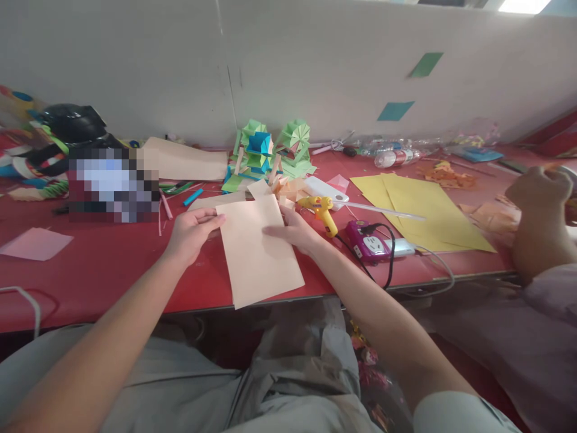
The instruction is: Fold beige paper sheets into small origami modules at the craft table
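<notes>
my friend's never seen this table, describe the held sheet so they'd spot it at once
Find the red table along the pale wall, then the middle of its near edge. There, the left hand and right hand hold a plain beige sheet. Unlike the yellow sheets to its right, it is beige, and unlike the beige paper further back, it is held.

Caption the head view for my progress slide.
Left hand and right hand hold a pale tan sheet at a red table, near a yellow glue gun.
</notes>
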The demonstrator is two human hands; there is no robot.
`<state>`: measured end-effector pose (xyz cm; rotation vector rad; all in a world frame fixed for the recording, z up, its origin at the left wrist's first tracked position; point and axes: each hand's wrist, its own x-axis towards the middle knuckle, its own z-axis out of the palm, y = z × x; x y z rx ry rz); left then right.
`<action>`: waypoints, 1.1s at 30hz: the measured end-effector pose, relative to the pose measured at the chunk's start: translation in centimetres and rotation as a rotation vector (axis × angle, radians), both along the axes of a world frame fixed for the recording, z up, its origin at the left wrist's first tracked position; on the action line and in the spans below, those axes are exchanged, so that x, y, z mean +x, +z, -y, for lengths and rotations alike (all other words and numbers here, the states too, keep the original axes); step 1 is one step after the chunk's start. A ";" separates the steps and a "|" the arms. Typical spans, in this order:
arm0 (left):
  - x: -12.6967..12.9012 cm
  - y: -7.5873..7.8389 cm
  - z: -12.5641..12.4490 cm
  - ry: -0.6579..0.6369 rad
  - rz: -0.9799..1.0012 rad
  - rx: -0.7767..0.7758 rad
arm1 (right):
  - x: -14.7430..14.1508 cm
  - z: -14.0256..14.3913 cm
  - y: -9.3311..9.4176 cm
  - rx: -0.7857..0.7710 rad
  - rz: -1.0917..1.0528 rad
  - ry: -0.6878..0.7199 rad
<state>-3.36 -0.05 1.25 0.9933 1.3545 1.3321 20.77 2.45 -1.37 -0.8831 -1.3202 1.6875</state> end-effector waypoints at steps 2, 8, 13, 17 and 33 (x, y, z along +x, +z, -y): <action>0.0 0.0 0.0 0.000 0.001 -0.001 | 0.0 0.0 0.0 -0.004 -0.008 0.003; 0.0 0.2 0.1 0.007 -0.011 -0.005 | -0.1 0.2 0.3 -0.010 -0.022 0.011; 0.0 -0.1 0.0 0.032 -0.058 0.007 | -0.1 0.2 0.3 0.020 -0.021 0.010; -0.3 -0.4 -0.2 0.014 -0.085 0.040 | -0.1 0.1 0.2 0.022 -0.014 0.000; -1.9 -2.1 -1.0 0.054 -0.232 0.144 | -0.1 -0.5 0.4 -0.090 -0.007 -0.230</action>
